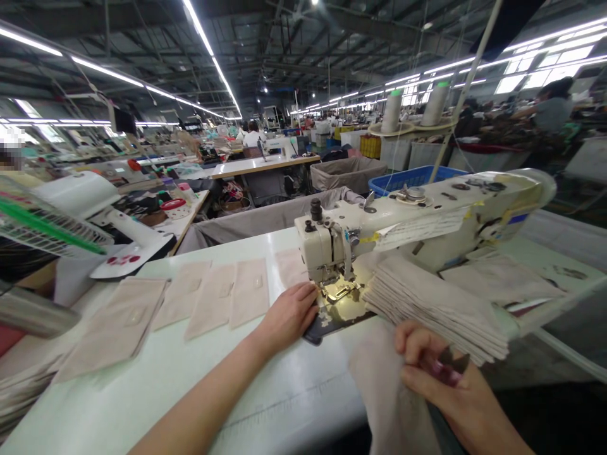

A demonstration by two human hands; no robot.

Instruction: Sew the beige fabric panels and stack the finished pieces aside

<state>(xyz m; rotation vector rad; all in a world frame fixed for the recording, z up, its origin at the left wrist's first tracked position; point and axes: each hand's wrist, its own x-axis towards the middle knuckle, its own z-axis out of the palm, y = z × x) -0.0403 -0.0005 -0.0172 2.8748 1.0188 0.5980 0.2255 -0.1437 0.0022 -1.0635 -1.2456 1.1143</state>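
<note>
My left hand (293, 311) rests at the left side of the sewing machine (332, 243), its fingers together and curled down beside the lit presser foot (340, 291). What lies under its fingertips is hidden. My right hand (434, 366), low at the table's front edge, pinches a beige fabric piece (391, 392) that hangs down over the edge. Thread snips (448, 366) with dark blades and a pinkish handle sit in the same palm. Close to the right hand, a thick stack of beige fabric pieces (427, 297) lies on the machine bed.
Several flat beige pieces (208, 297) with small tabs lie spread on the pale table (265, 392) to the left. A small fan (80, 208) stands at the far left. Thread cones (391, 112), a blue basket (412, 178) and a cloth-lined bin (348, 172) are behind the machine.
</note>
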